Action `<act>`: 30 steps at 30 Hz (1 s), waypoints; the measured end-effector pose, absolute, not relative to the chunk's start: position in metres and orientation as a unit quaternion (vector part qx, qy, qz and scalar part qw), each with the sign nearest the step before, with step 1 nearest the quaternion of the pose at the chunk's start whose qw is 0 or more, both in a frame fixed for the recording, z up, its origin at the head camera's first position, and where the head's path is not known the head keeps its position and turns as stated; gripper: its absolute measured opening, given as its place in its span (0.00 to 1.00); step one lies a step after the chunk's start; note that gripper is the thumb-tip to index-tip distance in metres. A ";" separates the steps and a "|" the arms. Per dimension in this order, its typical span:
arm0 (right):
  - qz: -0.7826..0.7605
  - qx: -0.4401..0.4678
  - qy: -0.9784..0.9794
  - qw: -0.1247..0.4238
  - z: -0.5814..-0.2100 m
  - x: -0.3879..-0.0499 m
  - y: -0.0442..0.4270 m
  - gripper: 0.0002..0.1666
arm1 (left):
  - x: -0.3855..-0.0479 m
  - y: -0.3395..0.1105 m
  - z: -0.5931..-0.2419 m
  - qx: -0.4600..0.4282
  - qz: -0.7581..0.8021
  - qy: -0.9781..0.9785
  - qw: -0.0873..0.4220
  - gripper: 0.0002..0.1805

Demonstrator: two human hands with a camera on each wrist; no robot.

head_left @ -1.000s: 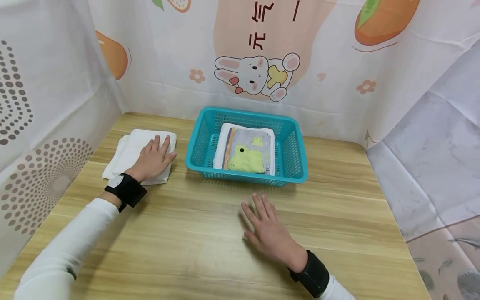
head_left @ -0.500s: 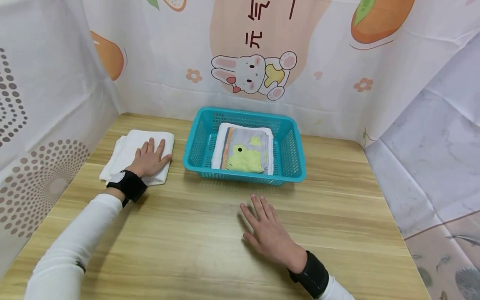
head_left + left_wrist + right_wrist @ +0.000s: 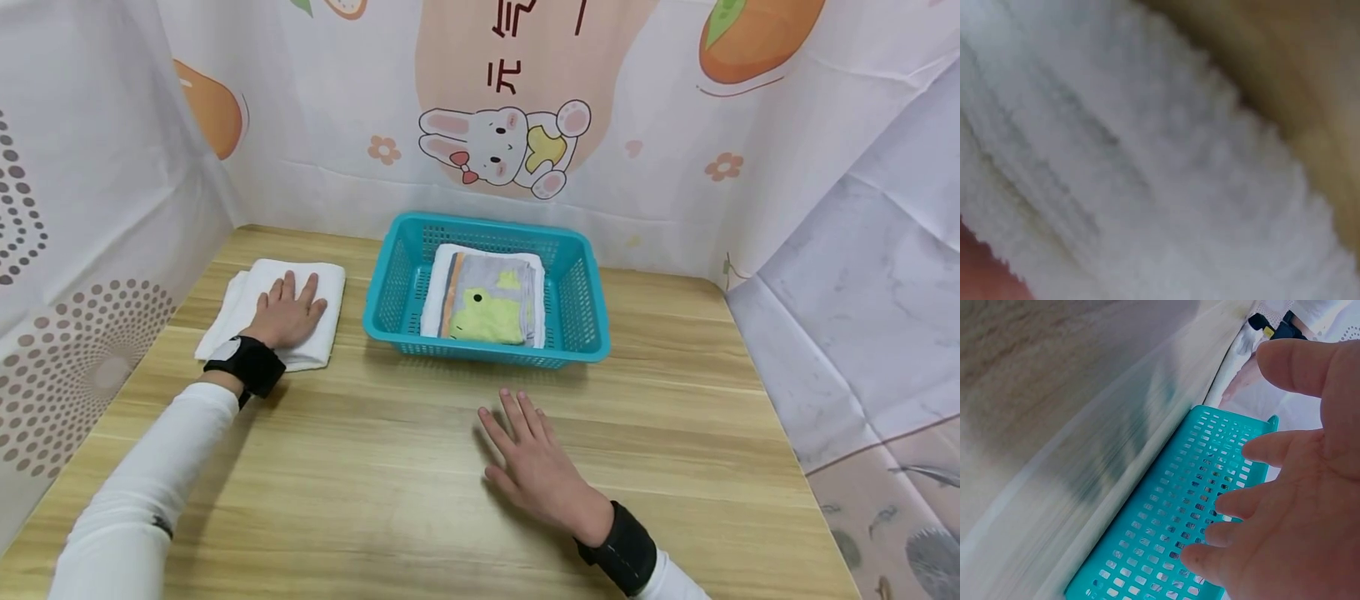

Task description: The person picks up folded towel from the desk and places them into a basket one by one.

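On the left of the table lies a folded white towel point(image 3: 322, 325), and my left hand point(image 3: 287, 317) rests on top of it with fingers spread. Seen close in the left wrist view, the towel's point(image 3: 1166, 162) thick folded layers fill most of the picture. My right hand point(image 3: 536, 467) is held palm down in front of a teal basket point(image 3: 480, 350), fingers straight and apart, holding nothing. Inside the basket is a folded grey towel point(image 3: 487, 304) with a green animal pattern, on top of a white folded cloth point(image 3: 432, 308). The right wrist view shows the basket's perforated side point(image 3: 1166, 512) beyond my fingers.
The wooden table point(image 3: 390, 467) extends around the basket and both hands. A printed white curtain point(image 3: 322, 167) with a rabbit and fruit hangs behind it. More cloth hangs along the left side point(image 3: 97, 208) and right side point(image 3: 862, 308).
My left hand has shifted slightly leftward across the white towel. The view has drifted a little, while the right hand stays in front of the basket.
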State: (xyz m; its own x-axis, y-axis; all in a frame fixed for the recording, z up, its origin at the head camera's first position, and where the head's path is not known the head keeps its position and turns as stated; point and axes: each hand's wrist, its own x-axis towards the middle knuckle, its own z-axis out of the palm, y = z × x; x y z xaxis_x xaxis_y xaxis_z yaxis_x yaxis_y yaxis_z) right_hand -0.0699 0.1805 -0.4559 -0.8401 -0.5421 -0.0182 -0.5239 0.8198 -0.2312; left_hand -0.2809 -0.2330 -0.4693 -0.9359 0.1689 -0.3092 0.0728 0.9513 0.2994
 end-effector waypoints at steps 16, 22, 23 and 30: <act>-0.115 -0.281 0.951 0.053 -0.456 -0.067 0.179 0.43 | -0.259 -0.266 -0.450 0.019 0.196 0.955 0.221 0.58; -0.117 -0.283 0.951 0.051 -0.456 -0.067 0.177 0.43 | -0.252 -0.272 -0.449 0.042 0.195 0.954 0.222 0.58; -0.116 -0.284 0.950 0.050 -0.456 -0.066 0.177 0.43 | -0.251 -0.272 -0.449 0.047 0.193 0.955 0.222 0.58; -0.124 -0.284 0.949 0.054 -0.456 -0.066 0.176 0.43 | -0.240 -0.272 -0.451 0.066 0.177 0.957 0.222 0.57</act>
State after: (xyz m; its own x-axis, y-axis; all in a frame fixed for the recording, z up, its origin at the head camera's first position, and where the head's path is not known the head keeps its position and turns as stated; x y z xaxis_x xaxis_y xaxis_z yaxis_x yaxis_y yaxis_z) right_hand -0.0657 0.1763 -0.4564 -0.8324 -0.5532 -0.0317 -0.5266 0.8076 -0.2654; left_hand -0.2400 -0.2718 -0.4506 -0.8931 0.2049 -0.4006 0.0476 0.9284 0.3686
